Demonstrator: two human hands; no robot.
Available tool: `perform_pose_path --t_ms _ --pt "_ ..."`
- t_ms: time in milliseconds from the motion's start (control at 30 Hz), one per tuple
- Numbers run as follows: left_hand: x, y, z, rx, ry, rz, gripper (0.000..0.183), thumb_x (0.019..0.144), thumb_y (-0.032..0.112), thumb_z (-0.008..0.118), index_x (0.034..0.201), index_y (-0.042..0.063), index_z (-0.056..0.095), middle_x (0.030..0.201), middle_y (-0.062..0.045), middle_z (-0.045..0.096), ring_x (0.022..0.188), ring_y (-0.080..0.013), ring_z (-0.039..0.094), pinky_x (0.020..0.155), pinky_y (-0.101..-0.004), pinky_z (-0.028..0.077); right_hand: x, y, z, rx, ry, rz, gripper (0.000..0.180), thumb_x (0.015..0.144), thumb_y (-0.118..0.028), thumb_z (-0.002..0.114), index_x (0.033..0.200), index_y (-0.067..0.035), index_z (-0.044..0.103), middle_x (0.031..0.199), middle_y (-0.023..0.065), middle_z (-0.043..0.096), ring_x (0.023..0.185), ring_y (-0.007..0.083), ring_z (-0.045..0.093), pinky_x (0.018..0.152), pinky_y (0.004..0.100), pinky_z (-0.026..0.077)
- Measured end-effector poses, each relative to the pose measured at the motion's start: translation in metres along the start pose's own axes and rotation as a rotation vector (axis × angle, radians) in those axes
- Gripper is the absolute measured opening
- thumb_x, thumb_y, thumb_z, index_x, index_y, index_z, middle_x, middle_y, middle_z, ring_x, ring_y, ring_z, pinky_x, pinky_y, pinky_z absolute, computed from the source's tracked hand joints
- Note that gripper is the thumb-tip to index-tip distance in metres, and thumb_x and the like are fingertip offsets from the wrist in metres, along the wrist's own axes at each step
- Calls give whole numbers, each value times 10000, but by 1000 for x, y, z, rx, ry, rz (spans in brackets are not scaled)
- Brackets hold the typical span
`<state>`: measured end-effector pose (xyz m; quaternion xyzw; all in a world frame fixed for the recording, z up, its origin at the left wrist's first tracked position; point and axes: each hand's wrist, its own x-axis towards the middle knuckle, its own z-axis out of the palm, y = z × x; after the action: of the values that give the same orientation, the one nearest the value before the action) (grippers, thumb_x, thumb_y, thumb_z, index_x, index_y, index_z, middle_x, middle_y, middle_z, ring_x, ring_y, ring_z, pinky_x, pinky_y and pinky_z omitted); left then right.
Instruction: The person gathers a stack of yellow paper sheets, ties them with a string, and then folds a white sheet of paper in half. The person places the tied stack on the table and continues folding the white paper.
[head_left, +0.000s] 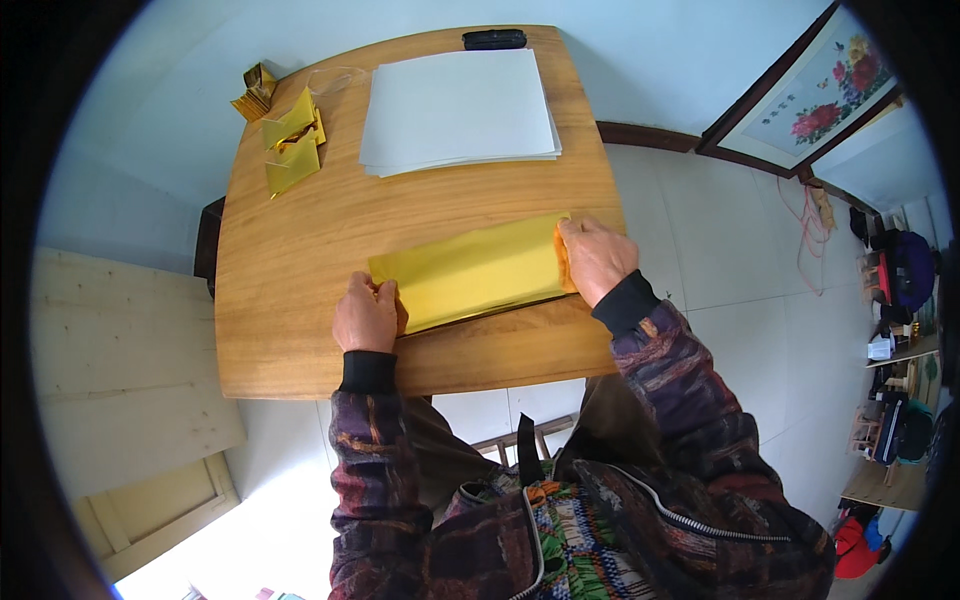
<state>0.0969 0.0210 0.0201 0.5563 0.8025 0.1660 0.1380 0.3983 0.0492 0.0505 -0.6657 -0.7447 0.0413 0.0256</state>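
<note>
A long sheet of shiny gold paper (480, 270) stretches between my two hands, above the front part of the wooden table (300, 330). My left hand (369, 311) pinches its left end between thumb and fingers. At the other end, my right hand (598, 259) grips the short edge, close to the table's right side. The sheet slants, its right end farther from me than its left. The fingertips beneath the paper are hidden.
A stack of white paper (459, 112) lies at the back, with a black case (494, 39) behind it. Folded gold paper pieces (294, 146) and a gold folded bundle (255, 91) sit at the back left. A framed flower picture (817, 90) leans by the wall; shelves (900, 352) stand right.
</note>
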Motion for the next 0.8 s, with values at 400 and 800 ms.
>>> perform_pose_path --t_ms 400,800 --pt "3 0 0 -43 18 15 324 826 360 657 937 62 594 836 -178 678 815 -386 651 683 -475 499 8 19 7 -244 60 -453 214 819 -129 586 964 -30 708 1356 82 505 1292 254 419 969 389 406" --pt "-37 98 7 290 233 880 423 870 265 617 1249 88 554 1312 -74 539 1296 -266 424 1066 -440 318 6 10 1 -250 -64 -374 314 835 -114 549 1110 1 648 1338 92 520 1229 241 473 994 385 382"
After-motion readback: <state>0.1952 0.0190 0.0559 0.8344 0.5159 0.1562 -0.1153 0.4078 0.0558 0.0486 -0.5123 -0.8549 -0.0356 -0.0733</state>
